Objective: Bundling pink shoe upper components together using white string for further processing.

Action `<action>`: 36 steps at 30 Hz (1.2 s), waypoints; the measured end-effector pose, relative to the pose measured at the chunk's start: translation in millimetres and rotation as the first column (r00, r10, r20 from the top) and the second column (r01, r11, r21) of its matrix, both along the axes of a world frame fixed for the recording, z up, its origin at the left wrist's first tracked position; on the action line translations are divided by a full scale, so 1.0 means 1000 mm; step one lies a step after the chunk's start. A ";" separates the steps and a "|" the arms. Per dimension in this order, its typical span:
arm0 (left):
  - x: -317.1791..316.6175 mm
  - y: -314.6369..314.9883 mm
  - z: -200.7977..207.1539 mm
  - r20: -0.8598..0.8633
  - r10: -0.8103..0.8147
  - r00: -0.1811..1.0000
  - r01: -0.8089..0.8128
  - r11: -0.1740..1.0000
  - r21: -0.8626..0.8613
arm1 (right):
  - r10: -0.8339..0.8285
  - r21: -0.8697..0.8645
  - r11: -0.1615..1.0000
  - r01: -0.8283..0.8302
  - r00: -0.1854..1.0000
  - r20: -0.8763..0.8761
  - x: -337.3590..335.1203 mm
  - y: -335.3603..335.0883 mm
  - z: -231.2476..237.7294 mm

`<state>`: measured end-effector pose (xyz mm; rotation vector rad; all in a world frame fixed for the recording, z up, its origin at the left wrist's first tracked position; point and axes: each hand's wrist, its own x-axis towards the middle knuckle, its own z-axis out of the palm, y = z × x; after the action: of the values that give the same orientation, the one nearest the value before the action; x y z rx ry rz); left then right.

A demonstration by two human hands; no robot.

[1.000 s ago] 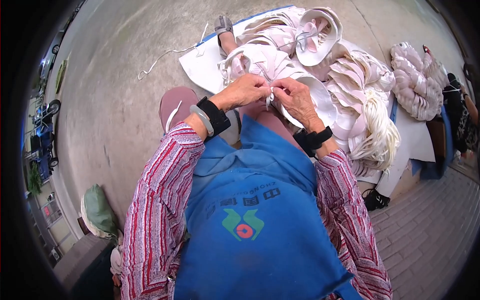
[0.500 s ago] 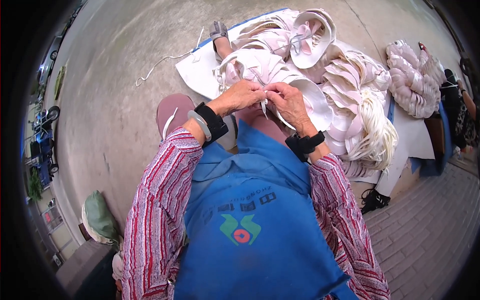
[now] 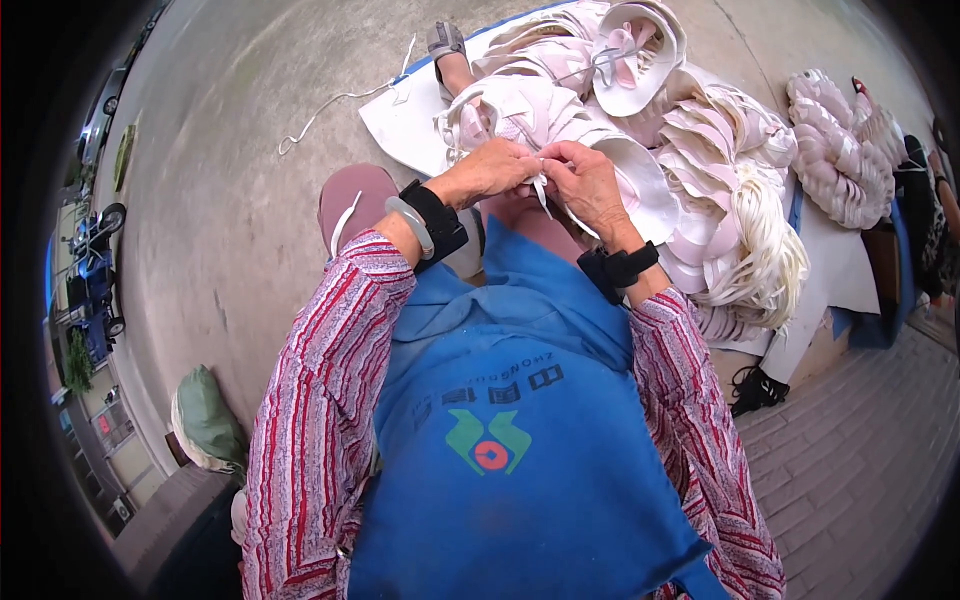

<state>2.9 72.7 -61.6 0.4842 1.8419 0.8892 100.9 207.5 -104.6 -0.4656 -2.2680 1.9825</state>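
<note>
Over my lap, my left hand (image 3: 490,170) and my right hand (image 3: 588,190) meet, fingertips pinched together. Between them is a white shoelace (image 3: 542,190), its short end hanging down. Just beyond lies a curved row of white and pale pink shoe uppers (image 3: 545,112), nested one against another. The spot where the lace meets an upper is hidden behind my fingers. To the right of my right hand, another stack of uppers (image 3: 715,150) carries a thick bundle of white laces (image 3: 768,255). A single lace (image 3: 346,222) lies over my left knee.
A white sheet (image 3: 395,125) lies under the uppers, with a loose cord (image 3: 325,118) trailing onto the concrete. More uppers (image 3: 840,150) are piled at the far right, beside another person (image 3: 925,210). A green and white sack (image 3: 208,420) stands at left; a black shoe (image 3: 757,390) sits at right.
The whole view has shifted slightly, so everything appears a little further right and the pile higher. Both hands stay pinched at the lace, with only a slight change of finger position.
</note>
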 end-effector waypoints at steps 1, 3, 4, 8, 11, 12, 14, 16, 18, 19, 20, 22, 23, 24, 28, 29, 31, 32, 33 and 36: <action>-0.001 -0.001 -0.001 0.003 0.003 1.000 -0.003 1.000 -0.005 | 0.003 -0.005 1.000 -0.003 1.000 0.003 -0.001 -0.002 -0.003; -0.002 -0.001 -0.002 -0.067 -0.051 0.996 0.048 0.998 -0.039 | -0.024 0.053 0.998 0.023 1.000 0.019 -0.001 -0.003 -0.008; -0.001 0.001 -0.002 -0.102 -0.048 0.994 0.043 0.998 -0.051 | -0.023 0.047 0.999 0.019 0.997 0.077 -0.001 -0.002 0.001; -0.002 0.004 0.002 -0.159 -0.119 0.980 0.108 0.991 -0.079 | -0.102 0.140 0.985 0.099 0.995 0.016 -0.003 -0.008 -0.010; -0.001 0.000 0.006 -0.314 -0.291 0.904 0.288 0.956 -0.056 | -0.142 0.087 0.986 0.142 0.990 -0.009 -0.003 -0.006 -0.009; 0.000 -0.001 0.008 -0.132 -0.126 0.983 0.124 0.992 -0.021 | -0.107 0.027 0.994 0.107 0.994 0.017 -0.003 -0.001 -0.007; -0.002 -0.004 0.007 0.057 0.048 0.997 -0.047 0.999 -0.015 | -0.070 -0.031 0.997 0.071 0.997 0.039 -0.003 0.001 -0.003; -0.006 -0.007 0.004 0.079 0.063 0.995 -0.061 0.998 -0.028 | -0.044 -0.141 0.989 0.048 0.999 0.029 -0.001 0.001 0.000; -0.003 -0.004 0.003 0.063 0.076 0.995 -0.073 0.996 -0.046 | -0.052 -0.164 0.985 0.059 0.998 0.046 0.000 0.002 -0.001; -0.002 -0.004 0.004 0.048 0.081 0.996 -0.077 0.995 -0.068 | -0.067 -0.191 0.979 0.078 0.996 0.064 0.000 0.000 -0.001; -0.002 -0.004 0.005 0.048 0.079 0.996 -0.076 0.995 -0.071 | -0.068 -0.194 0.978 0.080 0.996 0.065 0.000 0.000 0.000; -0.003 -0.004 0.007 0.111 0.099 0.989 -0.096 0.995 -0.033 | -0.071 -0.156 0.984 0.083 0.994 0.081 -0.001 0.003 0.002; -0.003 -0.005 0.005 0.109 0.099 0.989 -0.096 0.995 -0.033 | -0.071 -0.155 0.984 0.082 0.994 0.079 -0.002 0.003 -0.002; -0.003 -0.008 0.001 0.105 0.070 0.992 -0.069 0.998 -0.009 | -0.097 -0.075 0.992 0.102 0.993 0.062 -0.002 0.001 -0.008; -0.006 -0.006 0.004 0.051 0.044 0.998 -0.044 0.999 -0.002 | -0.139 -0.010 0.990 0.140 0.989 0.055 -0.007 0.000 -0.014; -0.006 -0.007 0.005 0.044 0.051 0.998 -0.051 0.999 0.000 | -0.144 -0.030 0.989 0.147 0.987 0.070 -0.008 -0.001 -0.012; -0.003 -0.009 0.002 0.031 0.049 0.998 -0.048 0.999 -0.014 | -0.144 -0.037 0.988 0.148 0.986 0.085 -0.006 -0.004 -0.008; -0.002 -0.008 -0.001 0.024 0.048 0.999 -0.048 0.999 -0.014 | -0.155 -0.043 0.986 0.161 0.982 0.105 -0.005 -0.004 -0.007; 0.001 -0.008 -0.003 0.011 0.037 0.999 -0.037 0.999 -0.012 | -0.168 -0.056 0.983 0.176 0.978 0.121 -0.004 -0.005 -0.011; 0.002 -0.006 -0.004 -0.089 0.001 0.996 -0.004 0.999 -0.032 | -0.154 -0.118 0.979 0.166 0.982 0.110 -0.003 -0.003 -0.015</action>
<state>5.0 66.2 -65.3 0.5090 1.9348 0.8506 98.0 204.9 -119.3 -0.7511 -2.0900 2.0725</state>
